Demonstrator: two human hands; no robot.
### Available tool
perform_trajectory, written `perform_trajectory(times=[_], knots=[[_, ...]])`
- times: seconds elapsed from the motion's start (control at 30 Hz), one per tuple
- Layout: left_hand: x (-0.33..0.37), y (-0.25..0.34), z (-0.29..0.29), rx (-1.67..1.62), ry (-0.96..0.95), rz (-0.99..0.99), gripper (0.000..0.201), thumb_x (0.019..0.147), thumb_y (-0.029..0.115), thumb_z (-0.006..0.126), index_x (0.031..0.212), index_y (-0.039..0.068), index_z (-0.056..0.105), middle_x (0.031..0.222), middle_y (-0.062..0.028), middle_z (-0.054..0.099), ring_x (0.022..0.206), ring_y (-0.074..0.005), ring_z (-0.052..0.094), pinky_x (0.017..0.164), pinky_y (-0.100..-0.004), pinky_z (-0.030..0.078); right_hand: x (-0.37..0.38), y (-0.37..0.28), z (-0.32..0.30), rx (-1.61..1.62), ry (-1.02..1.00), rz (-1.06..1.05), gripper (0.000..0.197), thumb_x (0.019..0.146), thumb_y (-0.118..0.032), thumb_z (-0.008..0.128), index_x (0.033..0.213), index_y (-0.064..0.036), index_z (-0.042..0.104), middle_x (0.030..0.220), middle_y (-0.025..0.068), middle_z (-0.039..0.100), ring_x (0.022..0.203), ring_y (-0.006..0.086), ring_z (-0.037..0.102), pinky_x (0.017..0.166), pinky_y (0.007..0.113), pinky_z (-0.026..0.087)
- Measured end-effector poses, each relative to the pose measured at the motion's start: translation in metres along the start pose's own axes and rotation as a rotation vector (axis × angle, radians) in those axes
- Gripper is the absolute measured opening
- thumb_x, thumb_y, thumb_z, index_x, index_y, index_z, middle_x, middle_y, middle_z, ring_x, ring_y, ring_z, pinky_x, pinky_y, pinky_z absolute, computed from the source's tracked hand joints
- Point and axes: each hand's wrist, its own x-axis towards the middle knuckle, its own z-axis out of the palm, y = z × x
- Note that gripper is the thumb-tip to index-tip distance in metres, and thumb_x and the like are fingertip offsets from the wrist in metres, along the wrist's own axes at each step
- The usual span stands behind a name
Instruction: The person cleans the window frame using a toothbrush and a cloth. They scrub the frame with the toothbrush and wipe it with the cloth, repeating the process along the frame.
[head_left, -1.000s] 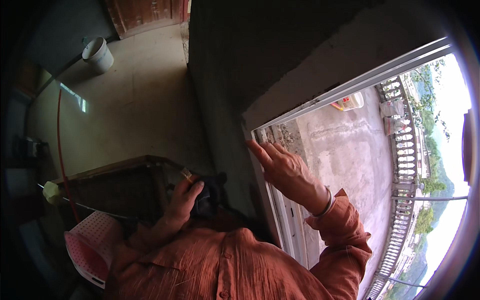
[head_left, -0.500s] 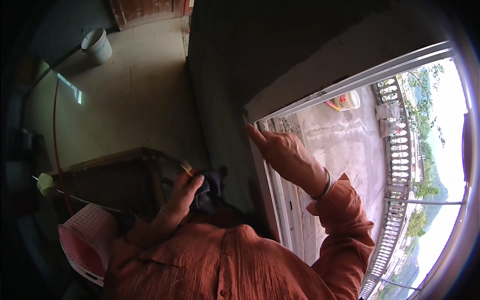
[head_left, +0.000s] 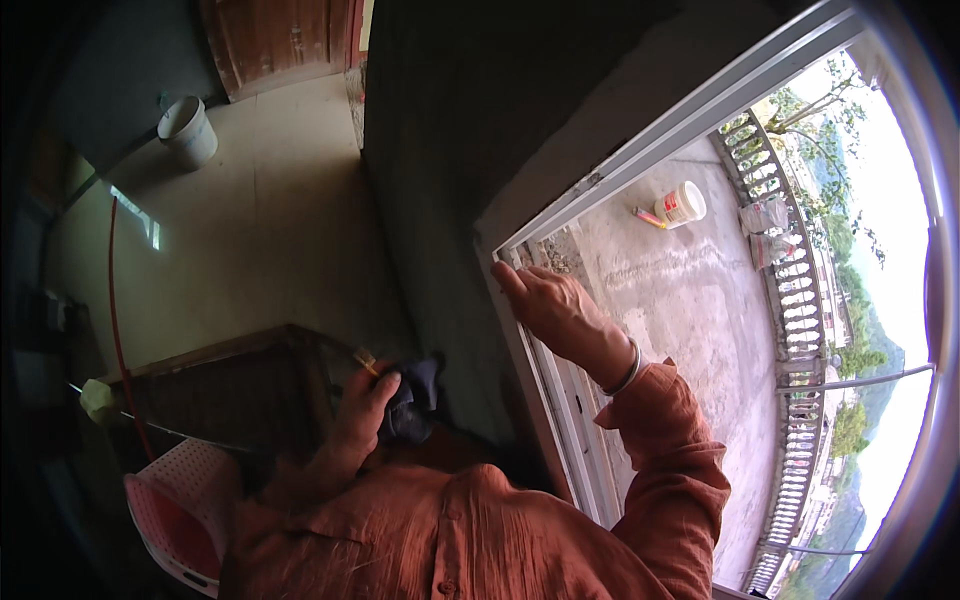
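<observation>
My left hand (head_left: pixel 366 408) is closed in front of my body. It grips a dark cloth (head_left: pixel 412 398) that bunches out to the right, and a short yellowish brush-like piece (head_left: pixel 368 361) sticks up past the thumb. Up at the inner corner of the pale window frame (head_left: pixel 545 370), my right hand (head_left: pixel 562 312) reaches with its index finger along the edge where frame meets grey wall (head_left: pixel 455 260). Its other fingers are bent. Whatever it pinches, if anything, is hidden behind the fingers.
A pink perforated basket (head_left: pixel 185 500) and a dark wooden piece of furniture (head_left: pixel 230 345) stand at my left. A white bucket (head_left: pixel 188 135) is on the floor farther off. Outside are another white bucket (head_left: pixel 684 203) and a balustrade (head_left: pixel 795 300).
My view has shifted slightly, so the frame and outdoor bucket sit further left. The right hand stays by the frame corner, its fingertip now close against the edge. The left hand keeps its hold.
</observation>
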Motion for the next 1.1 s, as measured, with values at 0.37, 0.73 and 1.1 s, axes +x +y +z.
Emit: perform_trajectory(times=[0.37,0.73,1.1], knots=[[0.003,-0.012,-0.007,-0.076,-0.023,-0.036,0.013,0.095,0.013,0.060,0.102,0.004,0.065,0.087,0.0072,0.059,0.080,-0.0020,0.051,0.073,-0.0200,0.043,0.026,-0.010,-0.014,0.087,0.163,-0.191,0.014,0.074,-0.001,0.061,0.088,-0.0049,0.060,0.084,0.0094,0.058,0.081,0.0283,0.061,0.064,0.038,0.053],[0.009,-0.012,-0.011,-0.023,0.012,-0.057,0.018,0.095,0.014,0.060,0.108,0.002,0.065,0.095,0.0045,0.062,0.085,-0.0044,0.054,0.076,-0.0212,0.044,-0.015,-0.003,-0.013,0.002,-0.102,0.092,0.057,0.071,-0.006,0.068,0.125,-0.0091,0.049,0.101,0.0041,0.058,0.093,0.0260,0.055,0.071,0.037,0.053],[0.016,-0.010,-0.006,0.000,0.003,-0.024,0.023,0.095,0.015,0.057,0.110,-0.001,0.063,0.098,-0.0011,0.066,0.089,-0.0090,0.060,0.080,-0.0250,0.049,0.001,0.001,0.003,0.006,-0.079,-0.034,0.042,0.078,0.001,0.056,0.120,0.0031,0.047,0.082,0.0127,0.055,0.078,0.0298,0.059,0.063,0.039,0.050]])
